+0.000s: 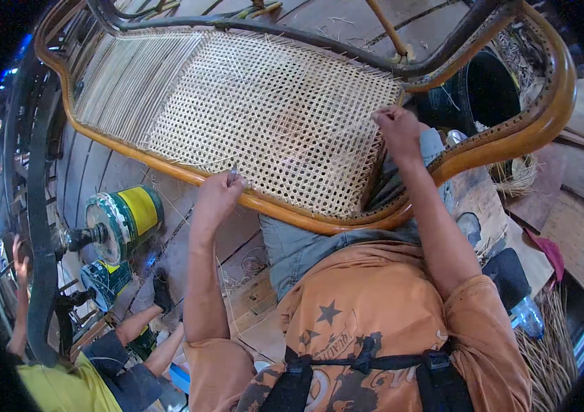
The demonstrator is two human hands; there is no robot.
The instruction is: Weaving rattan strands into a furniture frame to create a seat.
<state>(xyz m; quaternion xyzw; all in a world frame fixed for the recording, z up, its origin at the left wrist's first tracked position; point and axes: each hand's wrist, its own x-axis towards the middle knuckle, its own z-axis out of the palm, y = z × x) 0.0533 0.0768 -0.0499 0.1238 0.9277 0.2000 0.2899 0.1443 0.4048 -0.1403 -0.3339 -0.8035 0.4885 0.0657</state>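
A curved wooden frame [285, 209] lies across my lap with a woven cane panel [257, 103] stretched inside it. Open holes fill the middle and right of the weave; at the left only close parallel strands run across. My left hand [220, 196] is closed at the frame's near rail, a small dark tip showing above its fingers. A thin pale strand [222, 275] hangs below that hand. Over the panel's right edge, my right hand [398, 127] is pinched shut; what lies between its fingertips is too small to make out.
Green tins with yellow labels [142, 209] stand at the left. A person in a yellow shirt [65, 384] sits at the lower left. Beyond the panel's right end is a black bucket [487, 89]. A plastic bottle [529, 317] and a bundle of cane [553, 350] lie at the right.
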